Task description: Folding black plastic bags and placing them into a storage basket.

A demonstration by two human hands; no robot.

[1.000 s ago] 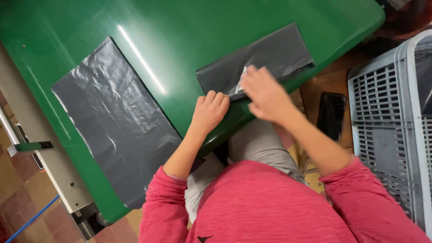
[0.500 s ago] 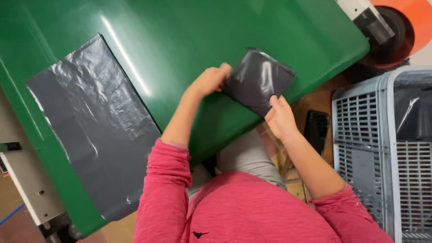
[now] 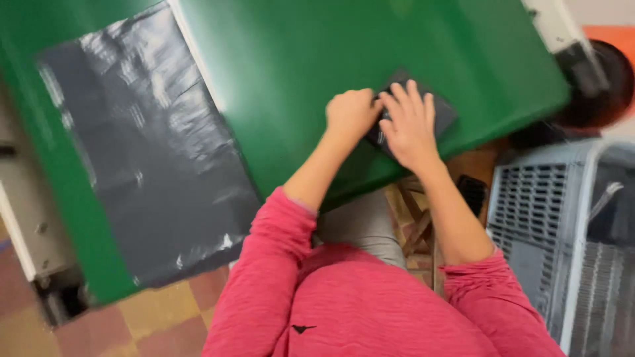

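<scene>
A small folded black plastic bag [image 3: 444, 111] lies on the green table [image 3: 311, 53] near its front edge. My right hand [image 3: 410, 122] rests flat on top of it, fingers spread, pressing it down. My left hand [image 3: 352, 114] is curled into a fist at the bag's left edge, touching it. Most of the bag is hidden under my hands. Both arms wear pink sleeves pushed up the forearm.
A large flat black plastic bag [image 3: 145, 145] lies spread on the table's left part. A grey slatted crate [image 3: 562, 225] stands at the right. A dark round object with orange [image 3: 598, 82] sits at the upper right. Checkered floor [image 3: 152, 317] shows below.
The small black bag, held up between both hands half a second ago, is now folded smaller and pressed onto the table. My right hand moved on top of it.
</scene>
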